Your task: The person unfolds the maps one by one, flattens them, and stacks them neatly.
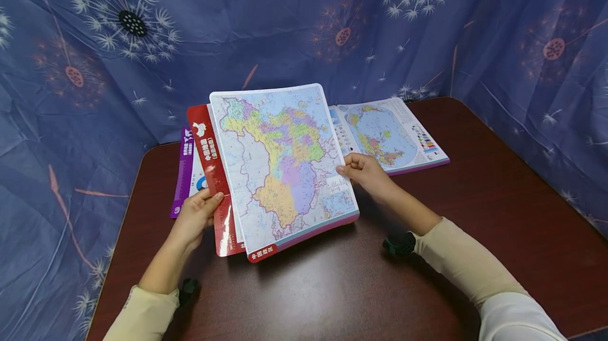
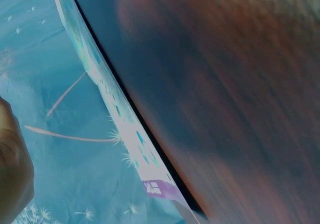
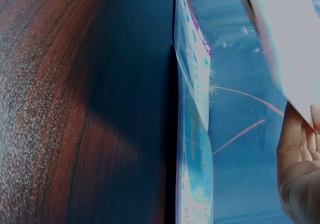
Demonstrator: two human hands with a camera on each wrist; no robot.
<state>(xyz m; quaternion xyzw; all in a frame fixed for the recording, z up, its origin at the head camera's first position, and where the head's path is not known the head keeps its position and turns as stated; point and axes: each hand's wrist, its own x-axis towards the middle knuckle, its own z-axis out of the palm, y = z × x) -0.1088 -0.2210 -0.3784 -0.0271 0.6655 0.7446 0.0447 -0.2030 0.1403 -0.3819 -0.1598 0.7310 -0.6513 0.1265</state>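
Observation:
A colourful map of China [image 1: 294,172] is held up over the table, slightly tilted, with a red-bordered map sheet [image 1: 206,151] showing behind its left side. My left hand [image 1: 195,217] pinches the left edge of the red border between thumb and fingers. At the map's right edge, my right hand [image 1: 368,172] grips it with the thumb on the printed face. The right wrist view shows the pale underside [image 3: 295,44] and the right fingers at its corner. In the left wrist view only part of the left hand [image 2: 15,169] shows.
An opened world map booklet [image 1: 385,135] lies at the back of the dark wooden table [image 1: 323,293]. Its purple-bordered part [image 1: 182,182] sticks out to the left, behind the raised sheets. A blue dandelion-print curtain [image 1: 266,29] hangs around the table.

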